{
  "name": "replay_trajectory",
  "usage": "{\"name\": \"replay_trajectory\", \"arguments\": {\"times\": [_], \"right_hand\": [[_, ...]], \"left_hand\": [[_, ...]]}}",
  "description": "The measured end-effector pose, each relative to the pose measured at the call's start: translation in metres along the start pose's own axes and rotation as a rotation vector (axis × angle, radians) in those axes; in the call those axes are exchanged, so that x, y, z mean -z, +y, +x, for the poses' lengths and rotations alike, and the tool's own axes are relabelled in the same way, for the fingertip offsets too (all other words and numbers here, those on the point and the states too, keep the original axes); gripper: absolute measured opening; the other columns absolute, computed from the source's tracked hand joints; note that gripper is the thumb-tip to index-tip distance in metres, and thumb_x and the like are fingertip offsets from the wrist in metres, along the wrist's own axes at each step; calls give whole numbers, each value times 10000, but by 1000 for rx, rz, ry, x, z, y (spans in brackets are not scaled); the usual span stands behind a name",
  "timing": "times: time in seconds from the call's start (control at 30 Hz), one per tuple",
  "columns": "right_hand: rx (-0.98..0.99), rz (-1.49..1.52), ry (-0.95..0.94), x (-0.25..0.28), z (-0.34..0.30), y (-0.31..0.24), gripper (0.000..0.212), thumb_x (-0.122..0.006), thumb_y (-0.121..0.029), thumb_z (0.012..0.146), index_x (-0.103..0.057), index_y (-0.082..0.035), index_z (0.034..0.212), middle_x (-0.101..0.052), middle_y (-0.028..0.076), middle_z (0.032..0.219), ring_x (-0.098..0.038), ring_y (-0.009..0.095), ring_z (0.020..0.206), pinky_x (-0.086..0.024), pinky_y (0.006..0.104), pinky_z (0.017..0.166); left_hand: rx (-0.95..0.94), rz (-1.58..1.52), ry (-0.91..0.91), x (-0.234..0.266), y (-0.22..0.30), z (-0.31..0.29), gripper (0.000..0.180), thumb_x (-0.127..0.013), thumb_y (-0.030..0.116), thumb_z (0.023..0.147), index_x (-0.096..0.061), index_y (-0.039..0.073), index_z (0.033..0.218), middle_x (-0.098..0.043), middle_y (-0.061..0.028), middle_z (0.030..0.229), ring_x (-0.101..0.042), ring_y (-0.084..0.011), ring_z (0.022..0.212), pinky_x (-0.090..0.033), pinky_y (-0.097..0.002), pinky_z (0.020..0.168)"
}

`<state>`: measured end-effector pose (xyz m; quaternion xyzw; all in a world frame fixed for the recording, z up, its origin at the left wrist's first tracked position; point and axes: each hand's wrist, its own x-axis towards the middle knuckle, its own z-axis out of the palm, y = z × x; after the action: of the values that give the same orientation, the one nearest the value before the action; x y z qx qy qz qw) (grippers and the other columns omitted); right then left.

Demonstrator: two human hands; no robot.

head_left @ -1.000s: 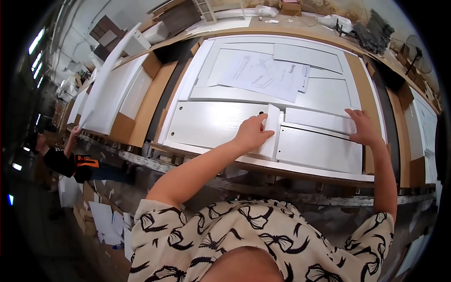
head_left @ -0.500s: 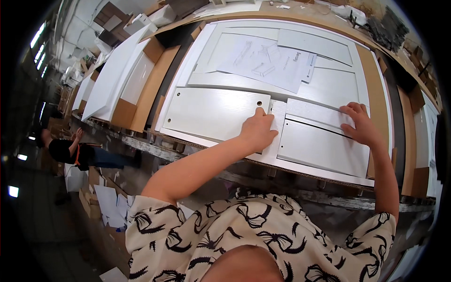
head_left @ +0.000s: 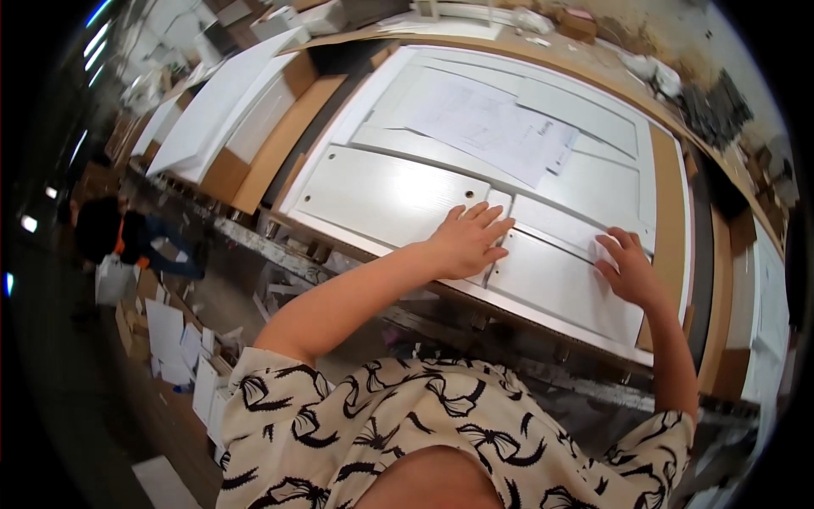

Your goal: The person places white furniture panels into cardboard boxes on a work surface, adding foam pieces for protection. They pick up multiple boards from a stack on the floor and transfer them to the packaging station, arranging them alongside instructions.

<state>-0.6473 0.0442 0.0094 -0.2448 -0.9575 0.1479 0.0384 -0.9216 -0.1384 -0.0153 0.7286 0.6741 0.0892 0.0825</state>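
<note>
White furniture panels lie flat in a shallow open carton in front of me. My left hand (head_left: 468, 242) is spread over the right end of a panel with round holes (head_left: 386, 193), its fingers reaching across a narrow white strip (head_left: 498, 202). My right hand (head_left: 626, 267) has its fingers apart, the tips at the right end of a long narrow board (head_left: 551, 222). Below that board lies a wider plain panel (head_left: 560, 280). Printed assembly sheets (head_left: 475, 119) rest on the panels farther back. Neither hand grips anything.
Another carton with white panels (head_left: 225, 110) stands to the left, and a further carton (head_left: 738, 314) to the right. At the far left is a person (head_left: 127, 233) in dark clothes. Cardboard and white scraps (head_left: 170, 339) litter the floor. Dark grey pieces (head_left: 716, 110) are piled at the back right.
My left hand has opened from a closed grip at the panel's end and lies spread. My right hand has shifted slightly toward me. The view has turned a little.
</note>
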Motion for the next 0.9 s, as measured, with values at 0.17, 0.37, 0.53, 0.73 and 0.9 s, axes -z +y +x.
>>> {"name": "replay_trajectory", "arguments": {"times": [0.17, 0.37, 0.53, 0.73, 0.9], "right_hand": [[21, -24, -63, -9, 12, -15, 281, -611, -87, 787, -566, -42, 1060, -521, 191, 1045, -460, 373, 1008, -425, 425, 849], [124, -30, 65, 18, 24, -50, 209, -600, -71, 824, -585, -20, 1026, -561, 164, 1045, -533, 334, 989, -442, 378, 840], [428, 35, -39, 7, 87, -136, 209, -591, -22, 820, -575, -7, 1028, -565, 166, 1040, -546, 334, 966, -449, 371, 829], [866, 162, -25, -25, 92, -263, 158, -560, 4, 856, -589, 32, 1009, -606, 128, 1012, -588, 229, 914, -481, 323, 801], [499, 507, -357, -121, 30, -399, 229, -554, -106, 893, -579, 36, 1070, -602, 80, 977, -537, 152, 908, -427, 269, 821]], "left_hand": [[144, -261, 480, 27, -8, -79, 337, -627, 235, 840, -580, 84, 1137, -488, -133, 1281, -426, -293, 1218, -285, -434, 1019], [982, -667, 1382, -51, -1, -259, 145, -630, 76, 832, -648, 21, 965, -661, -54, 877, -590, -117, 806, -449, -225, 743], [1777, -577, 850, -234, 70, -429, 192, -635, 239, 787, -655, 82, 894, -654, -102, 795, -637, -249, 762, -492, -365, 748], [2042, -880, -22, -367, 175, -520, 426, -601, 414, 745, -654, 68, 986, -623, -153, 1048, -599, -351, 947, -474, -441, 824], [2229, -804, 737, -416, 219, -512, 315, -581, 341, 747, -664, 39, 783, -645, -180, 827, -616, -344, 836, -489, -425, 757]]}}
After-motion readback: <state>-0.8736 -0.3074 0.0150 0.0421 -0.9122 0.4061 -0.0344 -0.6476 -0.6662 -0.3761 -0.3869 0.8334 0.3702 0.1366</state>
